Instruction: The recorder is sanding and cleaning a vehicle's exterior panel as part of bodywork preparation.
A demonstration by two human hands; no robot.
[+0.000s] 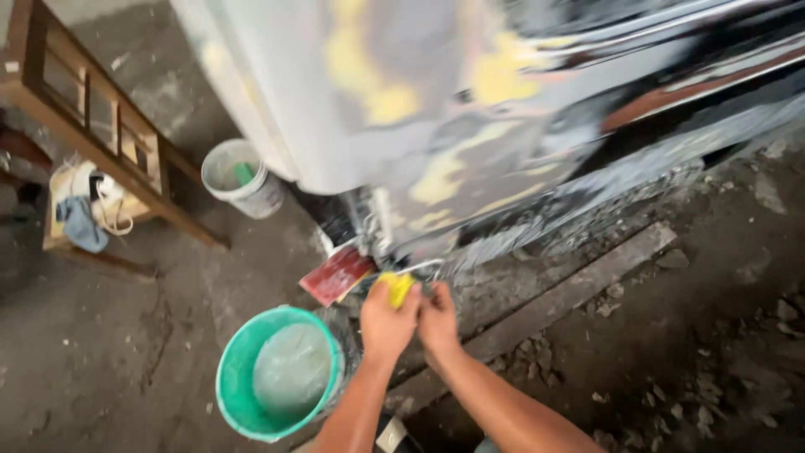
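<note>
My left hand (387, 320) and my right hand (438, 320) are side by side at the lower edge of a vehicle body panel (470, 117) that is grey with yellow filler patches. A small yellow sponge-like piece (397, 287) is pinched at the fingertips of my left hand, and my right hand's fingers close in beside it. A red flat block (337, 274) lies tilted just left of the yellow piece, against the panel's bottom corner. Whether my right hand grips the yellow piece too is hard to tell.
A green bucket (235, 377) with cloudy water stands below left of my hands. A white bucket (251, 195) sits farther back by the panel. A wooden frame (92, 117) and a small stool with cloth stand left. A wooden plank (579, 285) and rubble lie right.
</note>
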